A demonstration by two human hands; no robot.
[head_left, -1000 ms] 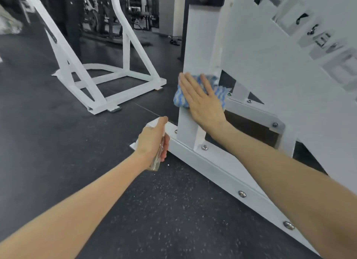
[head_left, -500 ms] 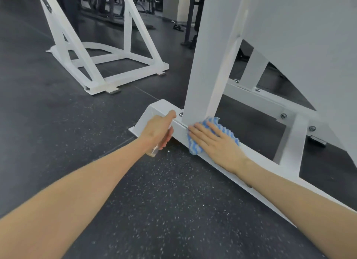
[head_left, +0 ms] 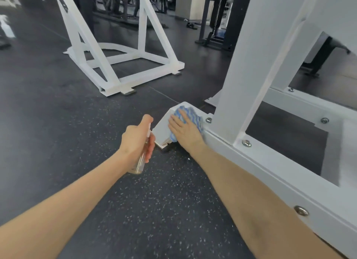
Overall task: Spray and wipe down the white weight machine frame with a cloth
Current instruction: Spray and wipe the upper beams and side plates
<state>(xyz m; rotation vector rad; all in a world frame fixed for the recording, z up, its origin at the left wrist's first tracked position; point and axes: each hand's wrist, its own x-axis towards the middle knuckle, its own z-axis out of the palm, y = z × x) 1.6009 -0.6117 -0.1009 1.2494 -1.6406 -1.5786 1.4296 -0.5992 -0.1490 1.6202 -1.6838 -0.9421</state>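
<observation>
**Cloth on the frame's end**

On the floor (head_left: 58, 123), the right hand (head_left: 185, 130) presses the cloth (head_left: 190, 113) on the weight machine frame (head_left: 233, 81) base's end. Just left, the left hand (head_left: 135, 141) holds the spray bottle (head_left: 140, 162). A second frame (head_left: 119, 65) stands behind, leftward.

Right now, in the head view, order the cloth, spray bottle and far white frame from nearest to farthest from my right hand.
1. Cloth, under the right hand.
2. Spray bottle, left, in the left hand.
3. Far white frame, beyond, upper left.
</observation>
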